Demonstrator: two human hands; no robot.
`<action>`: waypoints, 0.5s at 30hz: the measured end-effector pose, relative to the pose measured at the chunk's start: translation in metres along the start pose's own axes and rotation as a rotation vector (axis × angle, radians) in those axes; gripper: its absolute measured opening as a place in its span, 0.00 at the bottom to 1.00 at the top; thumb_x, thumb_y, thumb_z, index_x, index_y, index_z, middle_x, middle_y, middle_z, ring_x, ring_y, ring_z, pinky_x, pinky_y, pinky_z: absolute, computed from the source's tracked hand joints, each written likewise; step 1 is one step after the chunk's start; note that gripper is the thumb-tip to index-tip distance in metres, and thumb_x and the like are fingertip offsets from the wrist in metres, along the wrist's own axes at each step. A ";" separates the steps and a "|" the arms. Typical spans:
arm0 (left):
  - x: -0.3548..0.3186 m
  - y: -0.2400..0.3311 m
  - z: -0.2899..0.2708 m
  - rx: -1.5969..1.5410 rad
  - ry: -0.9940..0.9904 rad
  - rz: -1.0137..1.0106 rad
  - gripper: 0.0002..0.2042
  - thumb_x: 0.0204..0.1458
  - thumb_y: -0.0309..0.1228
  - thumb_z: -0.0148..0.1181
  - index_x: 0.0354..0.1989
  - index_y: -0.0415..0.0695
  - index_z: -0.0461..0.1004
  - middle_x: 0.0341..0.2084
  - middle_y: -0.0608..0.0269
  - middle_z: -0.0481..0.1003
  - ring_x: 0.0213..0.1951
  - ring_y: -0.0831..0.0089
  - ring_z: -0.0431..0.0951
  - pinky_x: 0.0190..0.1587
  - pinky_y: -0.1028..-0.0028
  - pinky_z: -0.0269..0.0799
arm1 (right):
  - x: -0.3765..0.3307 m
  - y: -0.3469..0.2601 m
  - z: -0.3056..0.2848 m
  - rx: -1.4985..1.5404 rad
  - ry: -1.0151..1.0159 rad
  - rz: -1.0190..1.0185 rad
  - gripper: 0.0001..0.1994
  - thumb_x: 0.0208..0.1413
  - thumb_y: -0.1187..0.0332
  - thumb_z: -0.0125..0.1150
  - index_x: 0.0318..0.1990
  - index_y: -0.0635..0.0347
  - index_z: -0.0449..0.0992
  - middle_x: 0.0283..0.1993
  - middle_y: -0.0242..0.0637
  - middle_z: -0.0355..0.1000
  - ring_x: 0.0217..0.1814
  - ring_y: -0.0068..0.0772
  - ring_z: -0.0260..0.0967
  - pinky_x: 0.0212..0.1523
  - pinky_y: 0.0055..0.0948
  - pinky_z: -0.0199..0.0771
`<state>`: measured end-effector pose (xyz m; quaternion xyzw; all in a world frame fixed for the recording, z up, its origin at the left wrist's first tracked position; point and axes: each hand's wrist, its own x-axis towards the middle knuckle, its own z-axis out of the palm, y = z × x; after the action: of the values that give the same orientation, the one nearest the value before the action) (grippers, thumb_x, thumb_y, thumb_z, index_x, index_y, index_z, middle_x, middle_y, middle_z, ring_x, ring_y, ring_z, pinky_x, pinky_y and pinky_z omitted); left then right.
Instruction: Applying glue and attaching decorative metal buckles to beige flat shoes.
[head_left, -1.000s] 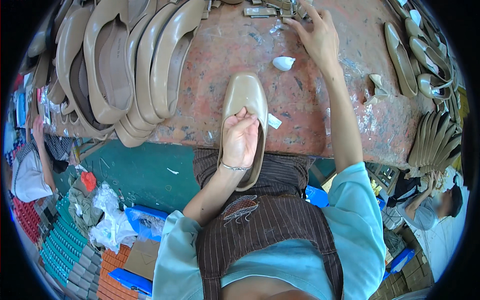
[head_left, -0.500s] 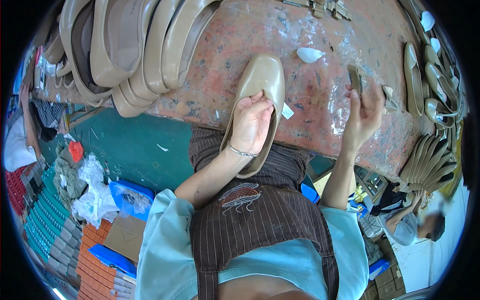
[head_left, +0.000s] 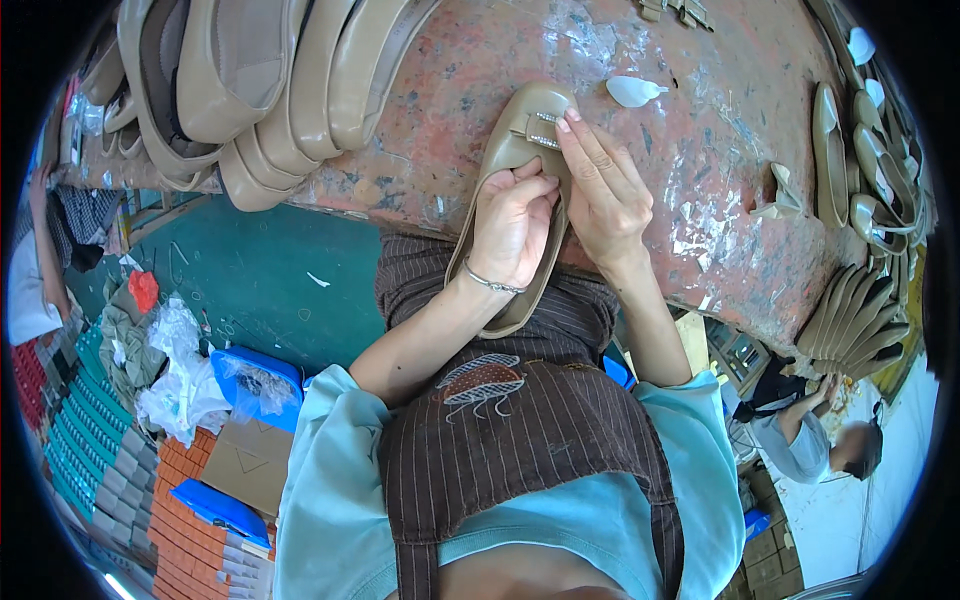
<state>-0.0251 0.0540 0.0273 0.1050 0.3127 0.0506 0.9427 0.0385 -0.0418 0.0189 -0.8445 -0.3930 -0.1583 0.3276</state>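
A tan flat shoe [head_left: 522,103] lies toe-up over the table's near edge, its heel above my apron. My left hand [head_left: 508,232] is closed on it at the throat, fingers inside the opening and thumb on top. A tan bow ornament with a sparkling strip [head_left: 541,131] lies across the shoe's toe. My right hand [head_left: 606,190] holds the ornament's right end against the upper, fingers long and close together; the thumb is mostly hidden. Just beyond the right hand is a small white squeeze bottle [head_left: 632,92] with a narrow tip.
Larger-looking tan shoes [head_left: 225,100] stand in a row at the left. More bow ornaments [head_left: 690,13] lie at the far edge. At the right are a scrap piece [head_left: 778,193], finished-looking flats [head_left: 829,155] and stacked insole-like pieces [head_left: 850,322]. A co-worker [head_left: 815,435] sits at the lower right.
My right hand has come left from over the table and brought the bow ornament onto the shoe's toe. My left hand keeps its hold on the shoe, which has shifted slightly away from me.
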 end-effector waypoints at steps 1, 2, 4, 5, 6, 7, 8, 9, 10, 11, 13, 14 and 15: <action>0.001 0.000 -0.005 0.000 0.001 -0.007 0.12 0.50 0.14 0.48 0.43 0.32 0.68 0.41 0.54 0.73 0.44 0.71 0.73 0.51 0.74 0.68 | -0.001 0.000 0.002 -0.008 0.020 -0.004 0.21 0.36 0.82 0.58 0.45 0.63 0.77 0.47 0.43 0.74 0.46 0.40 0.73 0.45 0.32 0.77; 0.003 0.000 -0.013 0.020 -0.030 -0.018 0.13 0.50 0.15 0.47 0.46 0.31 0.67 0.44 0.54 0.72 0.46 0.70 0.72 0.53 0.73 0.66 | -0.001 0.000 0.004 -0.016 0.040 -0.008 0.21 0.37 0.81 0.58 0.45 0.63 0.77 0.47 0.43 0.74 0.46 0.40 0.73 0.45 0.32 0.76; 0.005 -0.001 -0.018 0.048 -0.057 -0.027 0.14 0.51 0.16 0.47 0.48 0.31 0.66 0.47 0.55 0.71 0.49 0.69 0.71 0.55 0.71 0.64 | -0.001 0.000 0.005 -0.022 0.025 -0.023 0.21 0.37 0.81 0.58 0.44 0.64 0.77 0.47 0.43 0.74 0.47 0.40 0.73 0.45 0.32 0.76; 0.006 -0.002 -0.019 0.047 -0.056 -0.033 0.14 0.51 0.16 0.47 0.48 0.31 0.66 0.47 0.55 0.71 0.49 0.69 0.71 0.55 0.71 0.64 | -0.001 0.000 0.005 -0.022 0.014 -0.044 0.21 0.37 0.80 0.58 0.44 0.64 0.77 0.47 0.43 0.74 0.47 0.40 0.73 0.46 0.32 0.76; 0.006 -0.002 -0.019 0.041 -0.063 -0.034 0.14 0.51 0.16 0.47 0.48 0.31 0.66 0.46 0.55 0.71 0.49 0.69 0.71 0.55 0.71 0.64 | -0.001 0.001 0.004 -0.022 0.012 -0.042 0.21 0.37 0.80 0.58 0.44 0.64 0.77 0.47 0.43 0.74 0.47 0.40 0.73 0.46 0.32 0.76; 0.006 -0.002 -0.018 0.036 -0.071 -0.035 0.14 0.51 0.16 0.48 0.48 0.31 0.66 0.46 0.55 0.71 0.49 0.69 0.71 0.55 0.71 0.64 | -0.001 0.001 0.002 -0.013 -0.003 -0.039 0.21 0.36 0.80 0.59 0.44 0.64 0.77 0.47 0.43 0.74 0.48 0.40 0.73 0.46 0.32 0.76; 0.006 -0.002 -0.018 0.035 -0.069 -0.036 0.14 0.51 0.16 0.48 0.48 0.31 0.66 0.46 0.55 0.71 0.49 0.69 0.71 0.55 0.71 0.64 | -0.002 0.002 0.002 -0.003 -0.018 -0.036 0.21 0.36 0.79 0.59 0.44 0.64 0.77 0.48 0.43 0.74 0.49 0.40 0.73 0.47 0.32 0.76; 0.006 -0.003 -0.018 0.028 -0.064 -0.032 0.15 0.51 0.16 0.48 0.48 0.31 0.65 0.47 0.55 0.71 0.49 0.69 0.71 0.55 0.71 0.64 | -0.003 0.002 0.002 -0.001 -0.021 -0.035 0.21 0.36 0.79 0.59 0.44 0.64 0.77 0.48 0.43 0.74 0.49 0.40 0.73 0.47 0.32 0.76; 0.005 -0.003 -0.017 0.021 -0.061 -0.027 0.15 0.51 0.16 0.48 0.49 0.31 0.65 0.47 0.55 0.71 0.50 0.69 0.71 0.56 0.71 0.64 | -0.004 0.003 0.002 0.001 -0.025 -0.042 0.21 0.37 0.79 0.58 0.44 0.63 0.78 0.48 0.43 0.74 0.49 0.40 0.73 0.47 0.33 0.76; 0.005 -0.003 -0.017 0.021 -0.058 -0.027 0.15 0.51 0.16 0.48 0.49 0.31 0.65 0.47 0.55 0.71 0.50 0.69 0.71 0.56 0.71 0.64 | -0.005 0.004 0.002 0.002 -0.028 -0.050 0.20 0.37 0.79 0.58 0.44 0.63 0.78 0.48 0.42 0.74 0.49 0.40 0.72 0.47 0.33 0.76; 0.004 -0.003 -0.015 0.030 -0.043 -0.019 0.15 0.51 0.17 0.48 0.49 0.31 0.65 0.48 0.54 0.70 0.51 0.69 0.70 0.56 0.71 0.64 | -0.006 0.005 0.002 0.001 -0.037 -0.053 0.20 0.37 0.79 0.58 0.44 0.63 0.78 0.48 0.42 0.74 0.49 0.40 0.72 0.47 0.33 0.76; 0.004 -0.003 -0.015 0.031 -0.042 -0.020 0.15 0.51 0.17 0.48 0.49 0.31 0.65 0.48 0.54 0.70 0.51 0.69 0.70 0.56 0.71 0.64 | -0.007 0.006 0.002 -0.002 -0.044 -0.058 0.20 0.38 0.79 0.57 0.44 0.63 0.78 0.48 0.42 0.73 0.50 0.40 0.72 0.47 0.33 0.76; 0.004 -0.003 -0.015 0.030 -0.053 -0.022 0.15 0.52 0.17 0.48 0.49 0.31 0.65 0.49 0.54 0.70 0.51 0.69 0.70 0.57 0.71 0.63 | -0.007 0.006 0.002 -0.004 -0.045 -0.056 0.20 0.38 0.79 0.57 0.44 0.63 0.78 0.48 0.42 0.73 0.50 0.40 0.72 0.47 0.33 0.76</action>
<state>-0.0306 0.0542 0.0121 0.1169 0.2896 0.0330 0.9494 0.0389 -0.0468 0.0111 -0.8371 -0.4233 -0.1492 0.3128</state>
